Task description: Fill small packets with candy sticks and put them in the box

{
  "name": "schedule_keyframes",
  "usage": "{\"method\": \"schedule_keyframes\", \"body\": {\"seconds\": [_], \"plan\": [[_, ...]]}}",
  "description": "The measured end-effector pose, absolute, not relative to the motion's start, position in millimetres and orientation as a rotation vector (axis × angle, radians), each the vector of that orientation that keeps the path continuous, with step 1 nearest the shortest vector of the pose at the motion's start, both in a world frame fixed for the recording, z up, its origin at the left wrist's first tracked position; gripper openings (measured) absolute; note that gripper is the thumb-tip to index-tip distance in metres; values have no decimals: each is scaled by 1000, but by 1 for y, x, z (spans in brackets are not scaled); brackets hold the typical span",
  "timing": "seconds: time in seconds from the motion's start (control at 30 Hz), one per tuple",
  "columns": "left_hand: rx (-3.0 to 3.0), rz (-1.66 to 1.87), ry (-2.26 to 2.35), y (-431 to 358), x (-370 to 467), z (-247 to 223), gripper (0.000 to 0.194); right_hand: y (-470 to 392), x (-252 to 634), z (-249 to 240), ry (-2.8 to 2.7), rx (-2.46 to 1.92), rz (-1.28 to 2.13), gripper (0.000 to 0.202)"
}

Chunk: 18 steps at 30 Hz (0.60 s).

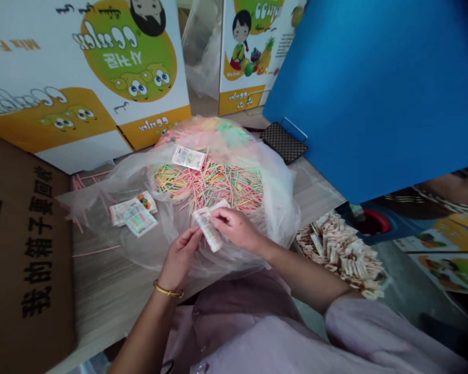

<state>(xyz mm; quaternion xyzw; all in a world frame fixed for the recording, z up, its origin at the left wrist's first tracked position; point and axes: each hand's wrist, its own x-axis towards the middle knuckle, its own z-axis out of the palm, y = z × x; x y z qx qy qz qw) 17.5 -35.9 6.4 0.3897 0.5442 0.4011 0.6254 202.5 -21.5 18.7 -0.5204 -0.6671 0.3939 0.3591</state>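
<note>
A small white printed packet [209,235] is held between my two hands, tilted over the near side of a clear plastic bag [281,208]. My left hand [178,259], with a gold bracelet on the wrist, pinches its left edge. My right hand [237,228] grips it from the right with thumb and fingers. Part of another white packet [221,204] shows just behind the right fingers. Pink, yellow and green thin sticks [234,187] fill the spread bag. One packet [189,157] lies on the sticks, and several flat packets [140,217] lie to the left.
Printed cartons [140,114] stand along the back, a brown carton [31,249] on the left. A blue panel [374,93] rises at right beside a dark checked item [284,141] with a wire handle. Below right sits a heap of filled packets [339,252]. Loose pink sticks lie on the table [101,291].
</note>
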Motion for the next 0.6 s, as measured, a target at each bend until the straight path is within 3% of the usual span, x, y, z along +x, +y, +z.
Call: {"method": "schedule_keyframes", "body": {"seconds": [0.1,0.33,0.6], "plan": [[736,937,1288,-34,9,-1,49,-6,220,14,-1809,-1462,912,22],[481,1033,1307,-29,-11,12,51,29,318,32,-2059,-2260,280,27],[591,1002,1376,-24,-2,2,52,15,316,21,-2414,-2265,74,30]]}}
